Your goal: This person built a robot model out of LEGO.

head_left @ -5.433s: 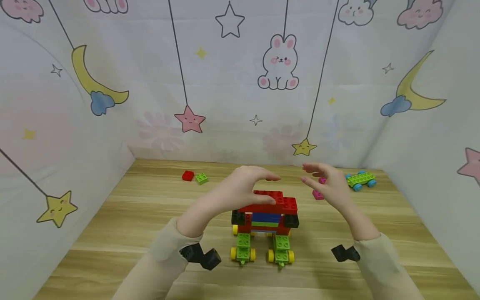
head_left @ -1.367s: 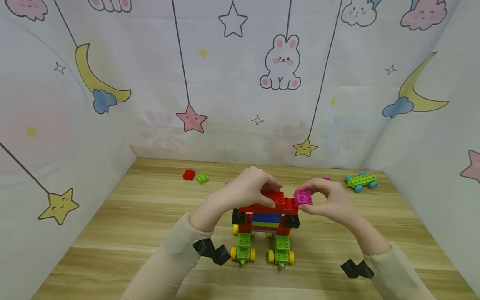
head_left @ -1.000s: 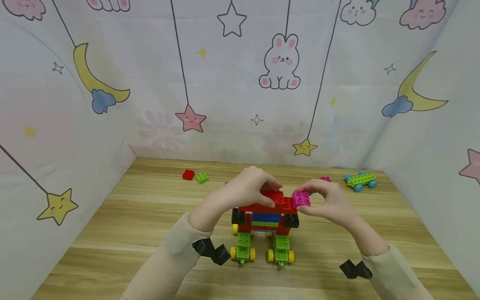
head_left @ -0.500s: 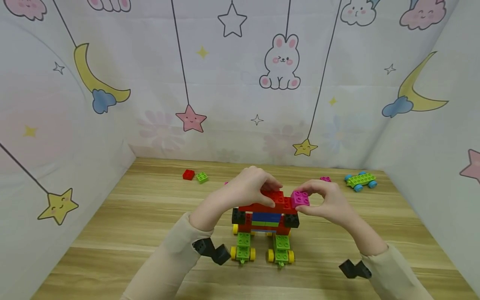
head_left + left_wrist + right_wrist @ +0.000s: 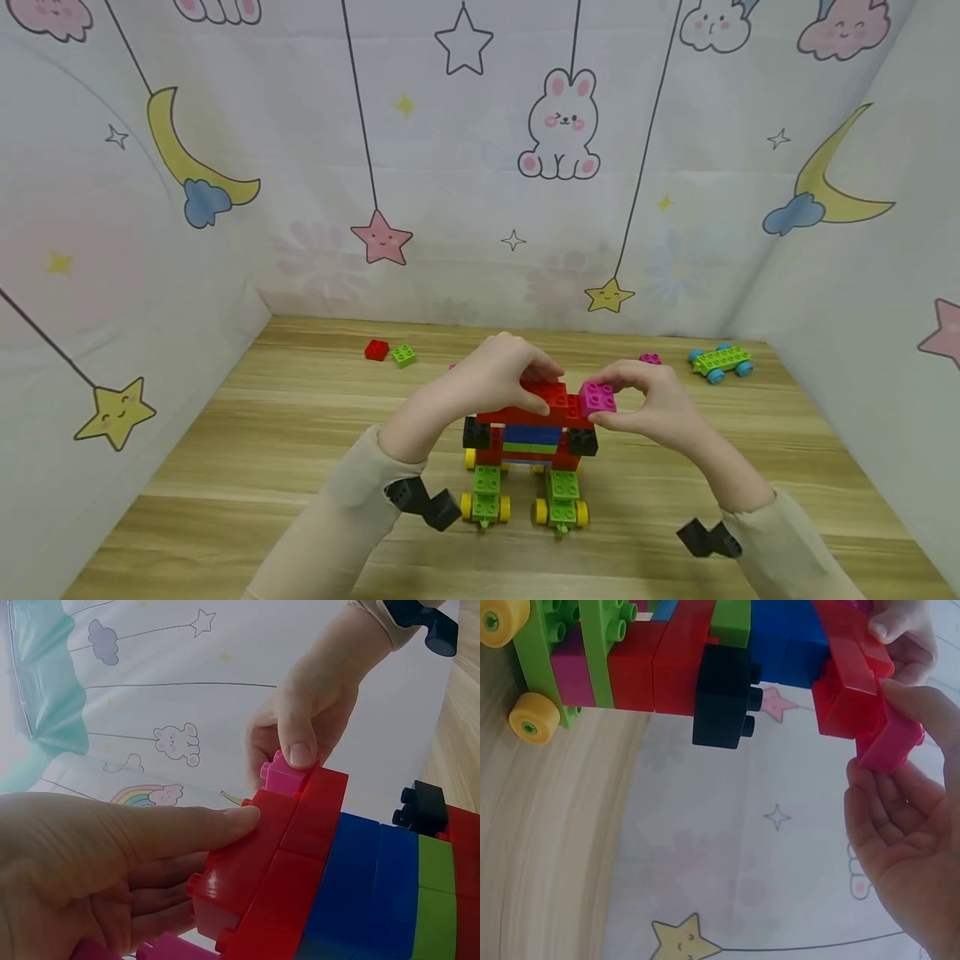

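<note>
A toy-brick build [image 5: 531, 435] of red, blue, green and black bricks stands upright on two green wheeled bases [image 5: 487, 492] with yellow wheels. My left hand [image 5: 491, 379] grips the long red brick [image 5: 255, 840] at its top, thumb on one face and fingers on the other. At the right end of the red top layer, my right hand [image 5: 663, 408] pinches a pink brick [image 5: 597, 398] between thumb and fingers. In the right wrist view that pink brick [image 5: 891, 739] touches the red brick [image 5: 847, 697]; whether its studs are pressed home I cannot tell.
A red brick [image 5: 377, 350] and a green brick [image 5: 403, 356] lie at the table's back left. Another pink brick [image 5: 650, 359] and a green base with blue wheels [image 5: 722, 360] are at back right. A printed cloth [image 5: 465, 167] hangs behind the table [image 5: 300, 467].
Both hands were apart from the build at first. Since then, my left hand has taken hold of the red top, and my right hand has brought a pink brick there, edging slightly left.
</note>
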A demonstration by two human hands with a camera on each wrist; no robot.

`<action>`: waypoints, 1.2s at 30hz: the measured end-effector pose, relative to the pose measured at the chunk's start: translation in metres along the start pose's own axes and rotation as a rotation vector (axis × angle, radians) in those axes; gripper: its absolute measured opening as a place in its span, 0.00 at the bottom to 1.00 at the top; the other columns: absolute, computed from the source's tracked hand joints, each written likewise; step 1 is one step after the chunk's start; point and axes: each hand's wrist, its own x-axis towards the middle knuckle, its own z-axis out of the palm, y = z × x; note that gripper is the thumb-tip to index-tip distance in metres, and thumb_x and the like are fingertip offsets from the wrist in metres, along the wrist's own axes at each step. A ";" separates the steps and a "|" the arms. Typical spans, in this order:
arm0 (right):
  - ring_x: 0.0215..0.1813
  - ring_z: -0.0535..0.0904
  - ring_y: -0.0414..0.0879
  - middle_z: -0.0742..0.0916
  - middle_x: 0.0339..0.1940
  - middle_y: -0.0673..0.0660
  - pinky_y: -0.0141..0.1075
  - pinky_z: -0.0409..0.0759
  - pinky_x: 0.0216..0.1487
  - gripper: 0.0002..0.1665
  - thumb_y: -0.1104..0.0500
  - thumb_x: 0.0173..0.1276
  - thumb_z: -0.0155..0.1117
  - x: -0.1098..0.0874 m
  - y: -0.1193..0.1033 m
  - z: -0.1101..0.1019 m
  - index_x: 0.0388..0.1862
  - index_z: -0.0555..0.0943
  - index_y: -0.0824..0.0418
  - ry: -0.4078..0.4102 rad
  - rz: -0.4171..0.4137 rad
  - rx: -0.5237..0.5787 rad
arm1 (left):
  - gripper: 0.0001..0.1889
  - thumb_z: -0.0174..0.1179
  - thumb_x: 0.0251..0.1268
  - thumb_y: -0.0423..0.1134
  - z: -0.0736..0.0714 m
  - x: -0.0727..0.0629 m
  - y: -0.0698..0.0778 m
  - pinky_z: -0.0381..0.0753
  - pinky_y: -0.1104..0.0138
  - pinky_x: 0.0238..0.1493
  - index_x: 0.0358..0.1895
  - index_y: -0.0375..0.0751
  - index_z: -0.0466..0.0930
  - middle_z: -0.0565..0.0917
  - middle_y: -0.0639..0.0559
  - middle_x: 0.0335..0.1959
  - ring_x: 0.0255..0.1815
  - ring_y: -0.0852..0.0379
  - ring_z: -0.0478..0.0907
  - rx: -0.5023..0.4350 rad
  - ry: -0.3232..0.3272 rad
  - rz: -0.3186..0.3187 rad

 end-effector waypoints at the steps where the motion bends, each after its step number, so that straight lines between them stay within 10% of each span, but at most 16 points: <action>1: 0.40 0.81 0.35 0.88 0.38 0.48 0.33 0.81 0.48 0.18 0.65 0.52 0.78 0.000 0.000 0.000 0.43 0.86 0.58 -0.003 0.002 0.001 | 0.21 0.71 0.57 0.37 0.000 0.000 0.000 0.82 0.68 0.53 0.56 0.38 0.83 0.87 0.48 0.50 0.50 0.55 0.84 0.002 0.001 0.001; 36: 0.41 0.83 0.42 0.89 0.39 0.49 0.37 0.82 0.45 0.17 0.59 0.53 0.79 0.007 -0.012 -0.006 0.43 0.87 0.58 -0.072 -0.014 -0.112 | 0.21 0.71 0.57 0.37 0.000 0.000 -0.001 0.82 0.69 0.52 0.55 0.38 0.83 0.87 0.48 0.50 0.50 0.55 0.84 0.005 0.000 0.009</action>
